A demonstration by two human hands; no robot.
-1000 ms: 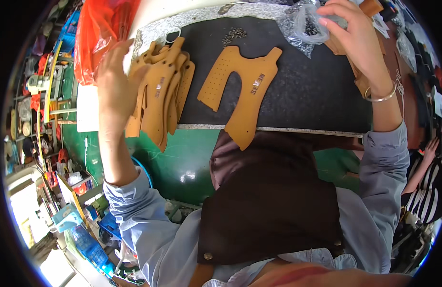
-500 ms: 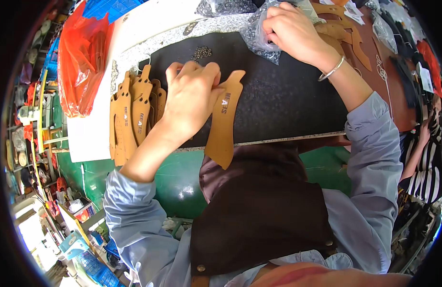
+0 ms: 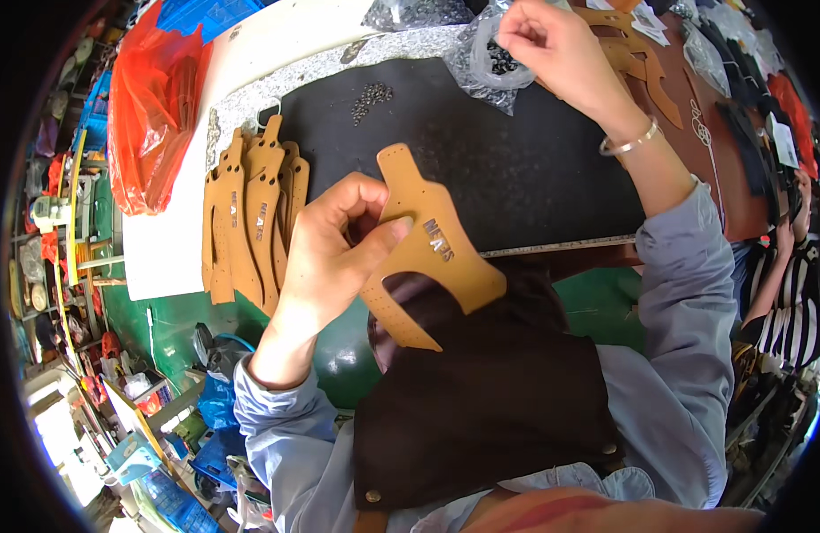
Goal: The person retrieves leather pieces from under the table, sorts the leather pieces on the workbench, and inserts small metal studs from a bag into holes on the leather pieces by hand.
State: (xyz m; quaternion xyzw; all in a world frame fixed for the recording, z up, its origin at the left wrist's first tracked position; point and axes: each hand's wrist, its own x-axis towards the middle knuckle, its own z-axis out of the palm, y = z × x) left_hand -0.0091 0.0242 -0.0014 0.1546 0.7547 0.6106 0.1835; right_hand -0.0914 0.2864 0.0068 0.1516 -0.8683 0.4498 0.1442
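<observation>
My left hand [image 3: 334, 244] pinches a tan leather shoe-upper piece [image 3: 427, 249] with punched holes, lifted off the black work mat [image 3: 534, 169] above my lap. My right hand [image 3: 556, 49], with a bangle on the wrist, reaches to the far edge and has its fingers in a clear plastic bag of small dark metal parts [image 3: 490, 62]. A stack of similar tan leather pieces [image 3: 250, 213] lies on the mat just left of my left hand. A small heap of loose dark eyelets [image 3: 372, 96] sits on the mat beyond.
A red plastic bag [image 3: 152, 115] lies on the white table surface at the far left. More tan cut pieces [image 3: 636, 58] lie at the far right. Another person in a striped top [image 3: 787, 293] sits at the right. Cluttered shelves stand at the left.
My left hand moved from the stack to the single tan piece, took hold of it and lifted it toward me. My right hand stayed at the plastic bag.
</observation>
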